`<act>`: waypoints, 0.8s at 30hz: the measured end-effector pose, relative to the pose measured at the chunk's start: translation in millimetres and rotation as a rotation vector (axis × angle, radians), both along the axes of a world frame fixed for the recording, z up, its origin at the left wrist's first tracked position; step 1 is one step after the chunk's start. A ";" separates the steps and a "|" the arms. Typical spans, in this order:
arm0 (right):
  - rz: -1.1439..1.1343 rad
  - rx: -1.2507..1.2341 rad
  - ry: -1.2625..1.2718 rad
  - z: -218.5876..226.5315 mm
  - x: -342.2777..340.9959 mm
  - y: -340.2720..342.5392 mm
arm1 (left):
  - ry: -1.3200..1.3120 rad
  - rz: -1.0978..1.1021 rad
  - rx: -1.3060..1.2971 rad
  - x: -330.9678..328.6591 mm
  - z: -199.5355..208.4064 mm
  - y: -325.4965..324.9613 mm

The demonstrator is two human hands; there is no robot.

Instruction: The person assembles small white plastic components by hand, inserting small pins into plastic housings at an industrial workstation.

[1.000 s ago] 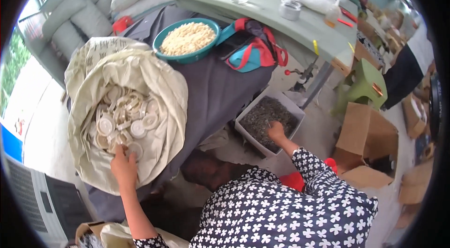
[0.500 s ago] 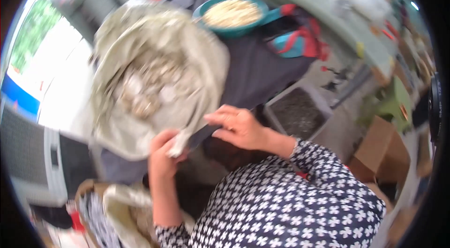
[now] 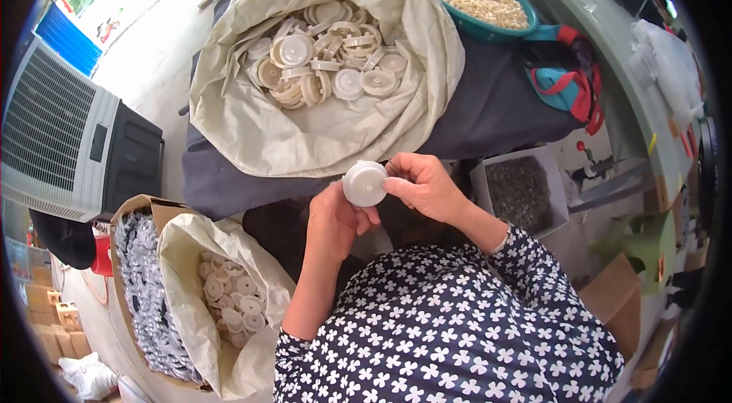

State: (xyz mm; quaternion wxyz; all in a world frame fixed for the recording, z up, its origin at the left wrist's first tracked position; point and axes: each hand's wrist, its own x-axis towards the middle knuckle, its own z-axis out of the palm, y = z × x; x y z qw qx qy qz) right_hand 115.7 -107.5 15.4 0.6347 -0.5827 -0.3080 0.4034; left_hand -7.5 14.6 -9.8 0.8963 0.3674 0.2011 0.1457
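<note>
A round white plastic part [image 3: 364,184], disc-shaped with a raised rim and small central nub, is held up between both hands in front of my chest. My left hand [image 3: 334,221] grips it from the left and below, its fingers curled underneath. At the right edge, my right hand [image 3: 424,186] pinches it between thumb and fingers; whether a smaller piece is in that pinch is hidden. Just beyond my hands, an open woven sack [image 3: 274,147] holds several similar white and cream plastic discs [image 3: 347,83]. Its rolled rim comes close to the held part.
A teal basin [image 3: 450,18] of small cream pieces stands back right. Right of my hands is a bin [image 3: 483,189] of dark bits. Lower left, a smaller sack [image 3: 179,250] of white discs adjoins a carton [image 3: 141,208] of grey parts. An air cooler [image 3: 114,145] stands left.
The head view has shifted and sharpened. My hands, apart near the sack's rim before with a blurred white thing at the left one, are now together on the white disc.
</note>
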 end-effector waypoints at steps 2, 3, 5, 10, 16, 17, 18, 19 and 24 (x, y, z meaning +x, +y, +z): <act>0.003 -0.036 -0.043 -1.5 0.2 -1.1 | -0.098 -0.020 0.242 -4.9 -2.0 -2.9; 0.007 -0.070 -0.089 -2.2 -0.1 -1.7 | -0.095 -0.019 0.239 -5.2 -0.8 -5.6; 0.002 -0.028 -0.145 -6.3 -2.1 -1.8 | 0.037 0.083 0.314 -4.9 2.6 -11.9; 0.015 0.048 -0.294 -6.7 -7.3 -4.8 | 0.014 0.134 0.229 -6.5 0.7 -12.1; -0.104 0.263 -0.820 11.7 -13.6 -14.2 | -0.033 0.193 0.238 -10.5 -1.0 -10.8; -0.103 0.261 -0.819 16.4 -13.4 -17.4 | -0.027 0.202 0.253 -10.3 -0.3 -11.5; -0.015 0.166 -0.949 22.0 -13.0 -21.4 | -0.026 0.201 0.251 -10.9 -0.8 -11.7; 0.076 0.069 -1.076 24.7 -13.0 -23.5 | -0.014 0.196 0.283 -11.7 -1.4 -11.9; 0.054 -0.031 -1.349 26.9 -12.0 -27.2 | 0.007 0.201 0.304 -10.5 3.2 -15.9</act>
